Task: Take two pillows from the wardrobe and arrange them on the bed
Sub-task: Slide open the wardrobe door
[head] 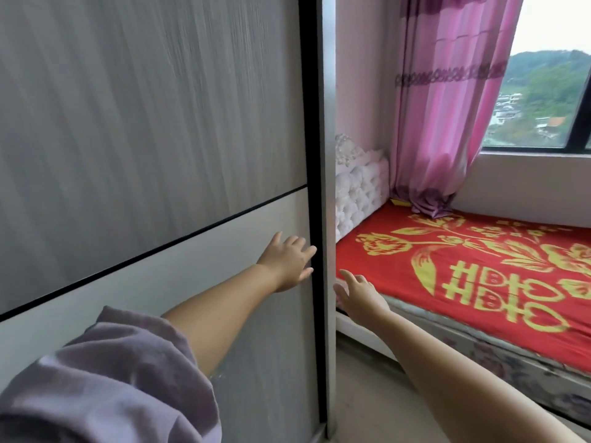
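Nearby, both splayed, empty: left hand (pixel 287 260) on wardrobe door (pixel 144 123), right hand (pixel 361 292) beside red bed (pixel 479 266)

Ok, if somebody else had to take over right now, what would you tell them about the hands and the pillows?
Left hand: open, empty, fingers spread at the dark edge strip of the wardrobe door.
Right hand: open, empty, reaching beside the wardrobe's end panel, in front of the bed.
Pillows: none in view. The wardrobe door looks shut, so its inside is hidden. The bed has only its red and gold cover.
Done: nothing yet.
Left: open the wardrobe, take out two pillows, and arrange them on the bed, probably by the white padded headboard.
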The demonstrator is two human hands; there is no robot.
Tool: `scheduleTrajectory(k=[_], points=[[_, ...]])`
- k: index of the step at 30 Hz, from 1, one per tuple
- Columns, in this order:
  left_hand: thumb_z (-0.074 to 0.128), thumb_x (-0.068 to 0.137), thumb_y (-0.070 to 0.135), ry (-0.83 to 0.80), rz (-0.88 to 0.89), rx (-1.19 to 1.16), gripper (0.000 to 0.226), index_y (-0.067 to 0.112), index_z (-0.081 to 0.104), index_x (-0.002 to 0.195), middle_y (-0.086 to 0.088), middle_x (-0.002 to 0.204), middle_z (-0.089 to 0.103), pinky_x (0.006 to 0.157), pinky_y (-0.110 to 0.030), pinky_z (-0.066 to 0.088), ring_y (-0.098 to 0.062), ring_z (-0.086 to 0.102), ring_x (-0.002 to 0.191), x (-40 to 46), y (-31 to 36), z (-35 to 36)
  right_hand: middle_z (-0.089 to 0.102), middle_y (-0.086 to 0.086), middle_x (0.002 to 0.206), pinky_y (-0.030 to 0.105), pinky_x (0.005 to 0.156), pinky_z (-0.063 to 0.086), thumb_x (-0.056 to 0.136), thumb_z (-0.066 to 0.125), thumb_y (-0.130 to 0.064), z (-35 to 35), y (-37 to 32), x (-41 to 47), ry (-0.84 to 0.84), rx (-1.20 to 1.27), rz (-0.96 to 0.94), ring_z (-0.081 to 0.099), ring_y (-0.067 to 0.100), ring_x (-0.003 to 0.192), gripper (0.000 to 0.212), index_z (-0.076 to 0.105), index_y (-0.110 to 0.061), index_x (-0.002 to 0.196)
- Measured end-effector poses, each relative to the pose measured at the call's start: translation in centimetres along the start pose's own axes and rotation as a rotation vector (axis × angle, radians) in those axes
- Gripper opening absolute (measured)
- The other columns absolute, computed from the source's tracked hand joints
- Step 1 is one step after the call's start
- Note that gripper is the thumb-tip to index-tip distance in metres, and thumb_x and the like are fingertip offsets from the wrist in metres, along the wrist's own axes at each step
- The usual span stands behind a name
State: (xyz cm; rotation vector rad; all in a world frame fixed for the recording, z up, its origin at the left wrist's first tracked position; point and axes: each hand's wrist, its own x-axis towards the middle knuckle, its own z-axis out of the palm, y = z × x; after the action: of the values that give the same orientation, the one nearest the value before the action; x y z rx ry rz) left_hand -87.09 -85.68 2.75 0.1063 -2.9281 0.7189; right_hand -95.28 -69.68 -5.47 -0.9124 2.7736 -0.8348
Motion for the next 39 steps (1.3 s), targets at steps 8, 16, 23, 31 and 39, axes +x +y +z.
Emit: scheduleTrajectory(k=[8,16,23,31,39], points=[[0.038,0.096,0.02,0.08,0.116,0.367,0.041,0.009,0.037,0.136,-0.017,0.143,0.039,0.117,-0.055,0.007,-0.03,0.03,0.137,13.0,-6.2,0.3,0.014,0.016,0.157,0.031,0.095,0.038,0.097,0.04,-0.044,1.9,-3.7,14.8,-0.175,0.372,-0.031,0.041,0.029,0.133,0.075,-0.005,-0.017,0.151],[0.034,0.098,0.022,-0.015,0.097,0.543,0.046,0.008,0.033,0.142,-0.016,0.154,0.028,0.113,-0.061,-0.007,-0.03,0.015,0.146,19.2,-7.3,2.0,0.03,0.024,0.15,0.041,0.108,0.032,0.098,0.038,-0.037,4.0,-3.2,22.3,-0.149,0.47,0.068,0.036,0.037,0.134,0.064,0.013,-0.006,0.148],[0.041,0.094,0.009,0.011,0.071,0.597,0.03,0.005,0.058,0.119,-0.011,0.122,0.056,0.116,-0.061,0.002,-0.029,0.043,0.122,20.0,-5.9,1.3,0.047,0.025,0.134,0.047,0.106,0.035,0.1,0.028,-0.037,4.7,-4.2,22.8,-0.026,0.517,0.166,0.045,0.04,0.123,0.047,0.039,-0.003,0.13],[0.052,0.092,0.014,-0.008,0.014,0.609,0.028,0.009,0.057,0.119,-0.014,0.133,0.051,0.115,-0.061,0.005,-0.029,0.037,0.133,14.5,-6.7,1.3,0.046,0.019,0.136,0.043,0.097,0.043,0.1,0.026,-0.039,5.1,-7.2,17.8,-0.055,0.489,0.077,0.05,0.035,0.117,0.049,0.039,-0.004,0.132],[0.044,0.094,0.007,-0.066,-0.033,0.586,0.027,0.005,0.058,0.117,-0.014,0.134,0.048,0.118,-0.057,0.003,-0.03,0.035,0.132,4.2,-8.1,0.4,0.047,0.017,0.134,0.045,0.096,0.042,0.101,0.021,-0.038,7.0,-12.8,9.8,-0.182,0.409,0.01,0.05,0.035,0.116,0.046,0.04,-0.008,0.13]])
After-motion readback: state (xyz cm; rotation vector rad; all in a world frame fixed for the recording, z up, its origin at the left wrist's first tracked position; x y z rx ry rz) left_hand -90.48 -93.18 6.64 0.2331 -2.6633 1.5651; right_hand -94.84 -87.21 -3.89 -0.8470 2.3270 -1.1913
